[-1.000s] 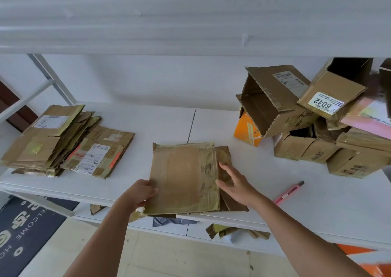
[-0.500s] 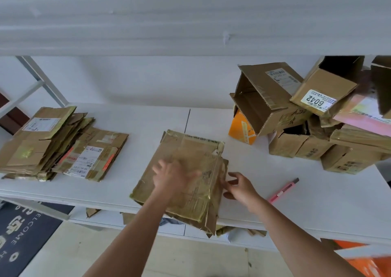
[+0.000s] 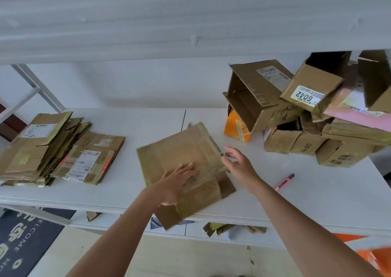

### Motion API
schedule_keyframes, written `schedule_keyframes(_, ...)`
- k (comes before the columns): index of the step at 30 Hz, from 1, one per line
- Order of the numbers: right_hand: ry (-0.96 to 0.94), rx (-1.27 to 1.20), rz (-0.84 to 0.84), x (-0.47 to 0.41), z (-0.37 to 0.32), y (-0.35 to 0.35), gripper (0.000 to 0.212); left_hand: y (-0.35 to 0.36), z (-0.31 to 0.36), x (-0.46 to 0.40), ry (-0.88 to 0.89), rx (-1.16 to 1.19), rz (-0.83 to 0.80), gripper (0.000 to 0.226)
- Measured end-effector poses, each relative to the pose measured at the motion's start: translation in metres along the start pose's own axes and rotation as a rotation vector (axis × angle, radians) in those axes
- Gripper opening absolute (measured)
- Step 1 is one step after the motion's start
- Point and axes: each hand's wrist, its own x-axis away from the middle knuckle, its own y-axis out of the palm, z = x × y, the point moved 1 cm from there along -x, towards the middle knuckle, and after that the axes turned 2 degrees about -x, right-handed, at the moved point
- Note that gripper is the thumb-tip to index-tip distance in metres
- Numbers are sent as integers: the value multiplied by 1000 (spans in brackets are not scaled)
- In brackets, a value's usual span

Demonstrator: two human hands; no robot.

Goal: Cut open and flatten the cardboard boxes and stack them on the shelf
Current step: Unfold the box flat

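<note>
Cardboard: flattened box (image 3: 186,166) lies on the white shelf (image 3: 131,124), about midway between the left stack and the right pile, its near corner hanging past the shelf's front edge.
Handling: likely light and fairly stiff across the panel, floppy at the creases and loose flaps; the taped, glossy face looks as if it could slide easily on the smooth shelf. A firm hold would be at two opposite edges, or a flat palm on top to push it.
Orientation: long axis runs diagonally, from near right to far left; one corner points far toward the orange box (image 3: 237,128), the opposite one overhangs toward the person.
Left hand: left hand (image 3: 179,177) lies palm-down on the panel, fingers straight and spread, pressing it flat.
Right hand: right hand (image 3: 239,164) hovers just beside the panel's right edge, fingers loosely spread, holding nothing; whether it touches the edge is unclear.
Destination: stack of flattened boxes (image 3: 42,149) sits at the left, well apart from the panel.
Remaining: uncut boxes (image 3: 296,111) heaped at the right.
Tool: pink cutter (image 3: 284,181) lies on the shelf right of the right forearm.
</note>
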Motion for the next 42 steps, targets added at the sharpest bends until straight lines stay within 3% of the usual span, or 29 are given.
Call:
schedule_keyframes(2, -32, 110, -90, 3, -5, 7, 41, -9, -6, 0, 2, -149, 100, 101)
schedule_keyframes(4, -56, 133, -103, 10, -9, 17, 32, -12, -14, -1, -100, -255, 322, 87)
schedule_keyframes(7, -5, 105, -174, 22, -17, 37, 27, -2, -28, 6, -305, -147, 608, 58)
schedule_keyframes(10, 131, 173, -390, 31, -23, 43, 48, 13, -41, 8, -321, -50, 607, 64)
schedule_keyframes(12, 87, 507, -459, 32, -27, 33, 71, 15, -47, 4, -294, 35, 596, 70)
schedule_keyframes(13, 6, 739, -406, 31, -27, 27, 77, 14, -48, 3, -282, 65, 591, 72)
schedule_keyframes(15, -238, 1111, -118, 26, -27, 15, 77, 14, -50, 0, -262, 106, 565, 77)
schedule_keyframes(17, -425, 1222, 42, 15, -25, 9, 76, 16, -50, 0, -252, 99, 521, 81)
schedule_keyframes(21, -505, 1195, -54, -7, -18, 5, 70, 20, -49, 5, -261, 76, 483, 85)
schedule_keyframes(24, -597, 1066, -42, -9, -18, 9, 44, 22, -48, 10, -307, 27, 458, 86)
schedule_keyframes(27, -821, 1038, 40, -2, -30, 28, 6, 17, -49, 14, -357, 52, 470, 84)
schedule_keyframes(31, -754, 1010, 204, 6, -44, 55, 35, 21, -44, 25, -414, 643, 804, 76)
schedule_keyframes(33, -635, 979, 222, 0, -45, 58, 39, 34, -41, 31, -463, 803, 909, 66)
schedule_keyframes(36, -455, 958, 91, -13, -41, 61, 34, 55, -38, 27, -454, 802, 782, 62)
schedule_keyframes(42, -249, 795, -73, -27, -38, 64, 43, 58, -20, -14, -531, 891, 762, 99)
